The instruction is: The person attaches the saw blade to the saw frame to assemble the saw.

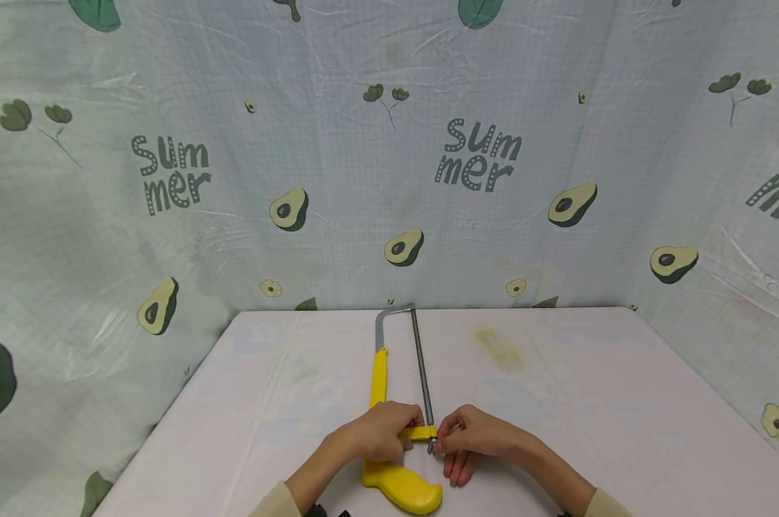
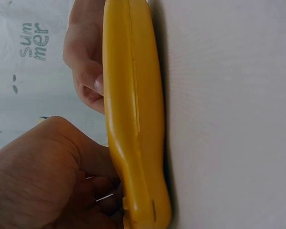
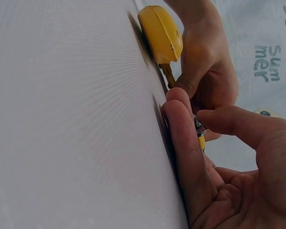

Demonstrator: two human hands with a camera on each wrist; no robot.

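A hacksaw with a yellow frame [image 1: 379, 377] lies on the white-covered table, its grey bow at the far end and its handle [image 1: 405, 490] toward me. The blade [image 1: 421, 366] runs along the right side. My left hand [image 1: 384, 431] grips the frame just ahead of the handle, its fingers at the short yellow crosspiece. At the blade's near end is a small metal wing nut [image 1: 431, 446]. Thumb and forefinger of my right hand [image 1: 479, 434] pinch at this nut, while the other fingers lie low by the table. The left wrist view is largely filled by the yellow handle [image 2: 136, 95].
A pale cloth covers the table [image 1: 589, 388], with a yellowish stain [image 1: 499, 350] right of the blade. Behind and at both sides hangs a curtain [image 1: 337, 158] printed with avocados and lettering.
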